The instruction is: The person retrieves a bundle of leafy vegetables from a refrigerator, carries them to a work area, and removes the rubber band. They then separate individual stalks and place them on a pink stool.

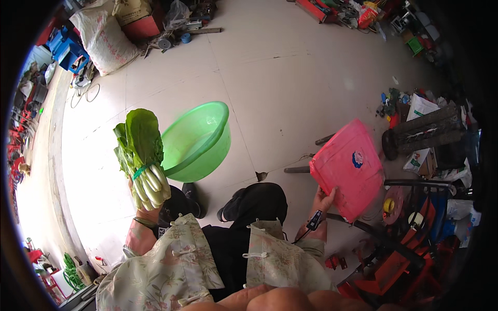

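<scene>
My left hand (149, 212) is closed around the pale stalks of a bunch of leafy greens (144, 150), bound with a green tie, its leaves pointing away from me. Just right of the greens, a light green plastic basin (202, 153) is tilted on its side. Its near left rim passes behind the bunch, so I cannot tell whether my left hand grips it too. With my right hand (322, 201) I grip the near edge of a tilted stool with a pink square seat (350, 166) and dark legs. A blue-and-white sticker marks the seat.
A stuffed white sack (104, 39) and a red box (139, 25) stand at the far left. Along the right side lie a black frame (430, 129), bags, red metal parts (389, 269) and other clutter. The pale tiled floor has a chipped hole (261, 176) ahead of my knees.
</scene>
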{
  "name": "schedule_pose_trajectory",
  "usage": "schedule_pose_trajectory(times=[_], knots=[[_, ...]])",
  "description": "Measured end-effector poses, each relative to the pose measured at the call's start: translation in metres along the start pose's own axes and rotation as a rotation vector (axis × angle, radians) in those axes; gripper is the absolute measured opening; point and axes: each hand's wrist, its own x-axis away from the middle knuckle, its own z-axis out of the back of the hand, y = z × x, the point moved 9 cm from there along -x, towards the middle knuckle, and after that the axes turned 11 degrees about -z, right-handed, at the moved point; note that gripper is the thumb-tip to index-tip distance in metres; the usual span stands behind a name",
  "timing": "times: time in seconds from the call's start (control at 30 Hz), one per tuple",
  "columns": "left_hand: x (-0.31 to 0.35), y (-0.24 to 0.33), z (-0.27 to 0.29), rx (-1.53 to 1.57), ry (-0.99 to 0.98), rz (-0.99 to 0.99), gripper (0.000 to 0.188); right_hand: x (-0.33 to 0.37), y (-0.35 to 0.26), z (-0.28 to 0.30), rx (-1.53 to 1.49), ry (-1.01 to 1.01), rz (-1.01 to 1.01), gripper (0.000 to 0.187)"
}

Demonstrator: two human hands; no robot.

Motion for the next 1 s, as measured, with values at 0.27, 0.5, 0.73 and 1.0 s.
schedule_pose_trajectory(times=[0.27,0.5,0.73,1.0], knots=[[-0.002,-0.010,-0.032,2.510,0.322,0.282,0.054,-0.031,0.177,-0.085,0.313,-0.326,-0.454,0.036],[0.012,-0.054,-0.027,2.372,0.523,0.260,0.059,-0.041,0.284,-0.177,0.652,-0.687,-0.778,0.041],[0.006,-0.029,-0.003,1.947,0.481,0.140,0.062,-0.009,0.320,-0.177,0.910,-0.665,-0.824,0.055],[-0.017,0.027,-0.027,1.991,0.179,0.077,0.057,0.033,0.232,-0.218,1.201,-0.343,-0.002,0.057]])
